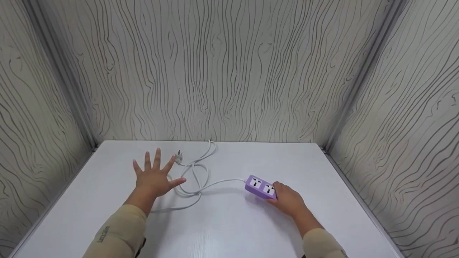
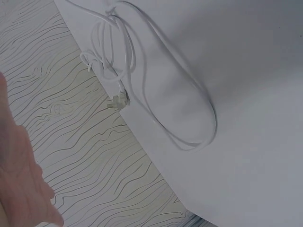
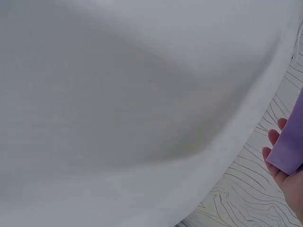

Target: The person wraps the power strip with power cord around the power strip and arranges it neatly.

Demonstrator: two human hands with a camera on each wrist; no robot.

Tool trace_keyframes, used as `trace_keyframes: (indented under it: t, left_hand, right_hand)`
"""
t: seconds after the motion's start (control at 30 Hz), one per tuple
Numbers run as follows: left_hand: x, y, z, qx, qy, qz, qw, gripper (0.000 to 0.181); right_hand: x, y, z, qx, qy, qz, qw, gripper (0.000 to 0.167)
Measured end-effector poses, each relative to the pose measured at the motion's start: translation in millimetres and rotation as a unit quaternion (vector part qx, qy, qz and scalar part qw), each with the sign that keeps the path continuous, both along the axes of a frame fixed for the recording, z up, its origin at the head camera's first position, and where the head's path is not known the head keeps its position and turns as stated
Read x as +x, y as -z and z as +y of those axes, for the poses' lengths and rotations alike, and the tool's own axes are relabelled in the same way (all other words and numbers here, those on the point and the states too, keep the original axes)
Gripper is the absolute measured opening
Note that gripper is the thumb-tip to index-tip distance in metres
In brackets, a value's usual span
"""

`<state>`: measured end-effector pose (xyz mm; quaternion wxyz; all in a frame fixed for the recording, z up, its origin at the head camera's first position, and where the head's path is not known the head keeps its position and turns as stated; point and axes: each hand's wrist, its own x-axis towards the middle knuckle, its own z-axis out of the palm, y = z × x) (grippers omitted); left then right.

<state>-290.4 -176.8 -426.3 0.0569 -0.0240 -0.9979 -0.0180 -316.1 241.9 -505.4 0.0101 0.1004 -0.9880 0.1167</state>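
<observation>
The step in hand appears to be handling the strip and its cord: one hand holds the strip, the other is free beside the cord. The right hand [image 1: 288, 200] grips the near right end of the strip [image 1: 263, 188], its fingers curled over the far side and its thumb on the near side. The strip is right of centre over the table [image 1: 233, 229], tilted with its two sockets [image 1: 255, 182] facing up; the offset shadow suggests that it is lifted clear of the surface. The cord [image 1: 229, 180] leaves the opposite end of the strip, runs left and lies in loose, crossing loops, one of which reaches the table's far edge at the wall [image 1: 229, 71]. The plug [image 1: 179, 157] is beyond these loops, near that edge. The left hand [image 1: 153, 181] holds nothing; its fingers are straight and spread wide—the index fingertip appears just beside the plug, the thumb over a loop. Whether it touches the cord cannot be told. The next move, as judged from this layout, calls for a steady right grip; if the left hand is to take the cord, its fingers must first close—preferably on a single strand, since crossed loops may snag.
</observation>
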Motion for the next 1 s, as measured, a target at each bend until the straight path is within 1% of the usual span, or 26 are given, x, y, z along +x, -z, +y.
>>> trace_keyframes:
  t: [0.1,0.27,0.43,0.7,0.87,1.0]
  left_hand:
    - [0.5,0.3,2.9,0.0,0.001,-0.004,1.0,0.09]
    - [0.8,-0.5,11.3,-0.002,0.006,-0.013,0.9999,0.091]
    - [0.8,1.3,21.6,0.004,0.02,-0.008,0.9998,0.09]
    - [2.6,3.0,38.0,0.01,0.031,-0.005,0.9994,0.087]
    - [2.3,5.3,50.8,0.035,0.038,-0.002,0.9987,0.088]
    - [2.5,9.2,63.1,0.076,0.049,0.003,0.9959,0.091]
  right_hand:
    - [1.0,-7.3,-2,-0.014,0.001,0.005,0.9999,0.072]
    - [3.4,-21.0,-6,-0.042,0.0,0.02,0.9989,0.066]
    - [7.0,-31.9,-11,-0.068,0.003,0.016,0.9976,0.066]
    - [14.7,-48.2,-20,-0.097,-0.021,0.031,0.9946,0.064]
    - [20.1,-56.5,-28,-0.109,-0.035,0.034,0.9929,0.064]
    - [23.7,-60.1,-36,-0.121,-0.046,0.034,0.991,0.065]
